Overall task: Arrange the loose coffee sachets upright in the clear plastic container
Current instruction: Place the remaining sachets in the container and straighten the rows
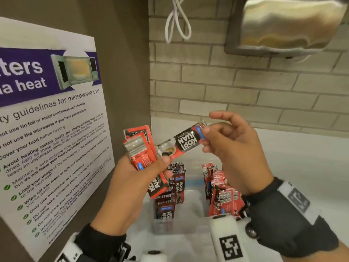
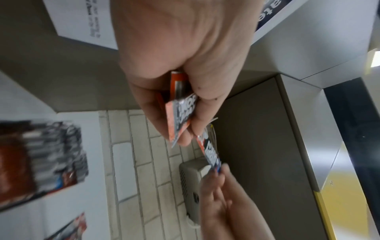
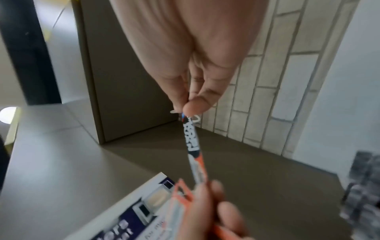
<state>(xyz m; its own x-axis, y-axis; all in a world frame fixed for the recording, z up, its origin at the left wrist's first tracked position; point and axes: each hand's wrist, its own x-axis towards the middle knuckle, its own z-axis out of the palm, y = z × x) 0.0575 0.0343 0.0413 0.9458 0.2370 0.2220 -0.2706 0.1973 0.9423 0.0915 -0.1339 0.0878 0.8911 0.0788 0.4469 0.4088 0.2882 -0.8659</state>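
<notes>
My left hand (image 1: 132, 178) grips a fanned bunch of sachets (image 1: 139, 146). My right hand (image 1: 232, 148) pinches one end of a single sachet (image 1: 186, 141) between thumb and finger – its other end sits under my left thumb. Both held above the clear container (image 1: 188, 222) on the white worktop (image 1: 302, 167). Inside it, two rows of sachets (image 1: 221, 188) stand upright – gap between them.

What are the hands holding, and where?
Left hand grips a sachet bundle mid-length. Right hand pinches one sachet by its end.
</notes>
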